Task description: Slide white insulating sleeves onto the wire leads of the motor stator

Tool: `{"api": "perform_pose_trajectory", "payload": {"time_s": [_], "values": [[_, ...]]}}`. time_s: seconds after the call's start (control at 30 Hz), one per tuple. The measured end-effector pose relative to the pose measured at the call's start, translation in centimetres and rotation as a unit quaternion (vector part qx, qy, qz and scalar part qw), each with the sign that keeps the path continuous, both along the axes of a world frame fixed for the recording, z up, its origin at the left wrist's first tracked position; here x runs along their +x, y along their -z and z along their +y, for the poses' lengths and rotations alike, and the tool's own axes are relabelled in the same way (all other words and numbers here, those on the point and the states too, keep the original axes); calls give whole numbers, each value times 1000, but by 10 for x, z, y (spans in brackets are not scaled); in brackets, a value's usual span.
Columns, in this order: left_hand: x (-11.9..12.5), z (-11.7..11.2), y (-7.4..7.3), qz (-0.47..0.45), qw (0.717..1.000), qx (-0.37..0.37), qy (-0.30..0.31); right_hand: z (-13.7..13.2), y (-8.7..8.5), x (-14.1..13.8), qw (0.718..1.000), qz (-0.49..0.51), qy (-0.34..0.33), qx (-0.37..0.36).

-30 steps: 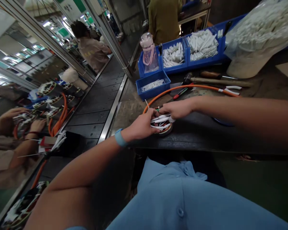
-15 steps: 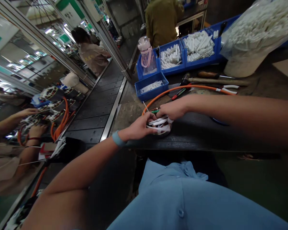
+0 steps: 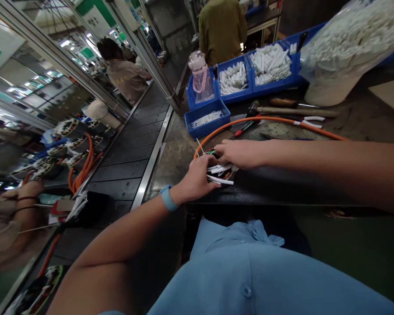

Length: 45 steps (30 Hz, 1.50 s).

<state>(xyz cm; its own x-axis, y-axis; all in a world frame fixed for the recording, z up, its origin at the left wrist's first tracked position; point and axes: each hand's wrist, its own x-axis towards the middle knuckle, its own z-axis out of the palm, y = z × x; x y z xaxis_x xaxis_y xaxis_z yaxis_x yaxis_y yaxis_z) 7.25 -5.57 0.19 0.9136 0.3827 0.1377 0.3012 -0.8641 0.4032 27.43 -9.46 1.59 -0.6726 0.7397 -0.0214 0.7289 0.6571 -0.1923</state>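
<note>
A round motor stator (image 3: 229,174) with white sleeved wires and some copper winding lies on the dark bench in front of me. My left hand (image 3: 198,178) grips its left side, thumb at the near edge and fingers bent over the top. From the right, my right hand (image 3: 239,153) reaches to the far side, fingertips pinched down among the wires. What those fingertips hold is hidden. White sleeves (image 3: 221,180) stick out below my hands. A thin white tie (image 3: 200,145) stands up behind the stator. An orange cable (image 3: 223,127) curves from it around to the right.
Behind are a small blue bin (image 3: 206,118) of thin white sticks, blue bins of white sleeves (image 3: 272,63), a pink bottle (image 3: 200,76) and a bagged bucket (image 3: 328,78). A hammer (image 3: 252,108) and marker (image 3: 244,128) lie nearer. Left runs a conveyor (image 3: 128,153); a co-worker's hand (image 3: 31,189) is beyond.
My left hand has shifted slightly right and down on the stator, and my right forearm has lowered. White sleeves now poke out further right. The co-worker's hands moved left.
</note>
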Motion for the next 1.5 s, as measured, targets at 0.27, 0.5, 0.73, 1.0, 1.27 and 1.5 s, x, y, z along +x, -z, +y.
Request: {"api": "perform_pose_trajectory", "payload": {"time_s": [0.27,0.5,0.73,1.0,1.27,1.5], "values": [[-2,-12,2,-30,997,54,-43,-1,-5,-1,1000,2,-10,-5],[-14,-29,13,-78,969,229,-57,-14,-1,15,993,96,60,-37],[-8,-52,39,-116,941,286,-140,-16,18,21,981,188,56,-5],[6,-49,47,-154,947,225,-172,-15,20,24,981,191,30,8],[18,-49,45,-175,943,205,-197,-20,30,30,984,160,52,53],[19,-48,34,-125,956,203,-172,-9,35,37,989,143,16,46]]}}
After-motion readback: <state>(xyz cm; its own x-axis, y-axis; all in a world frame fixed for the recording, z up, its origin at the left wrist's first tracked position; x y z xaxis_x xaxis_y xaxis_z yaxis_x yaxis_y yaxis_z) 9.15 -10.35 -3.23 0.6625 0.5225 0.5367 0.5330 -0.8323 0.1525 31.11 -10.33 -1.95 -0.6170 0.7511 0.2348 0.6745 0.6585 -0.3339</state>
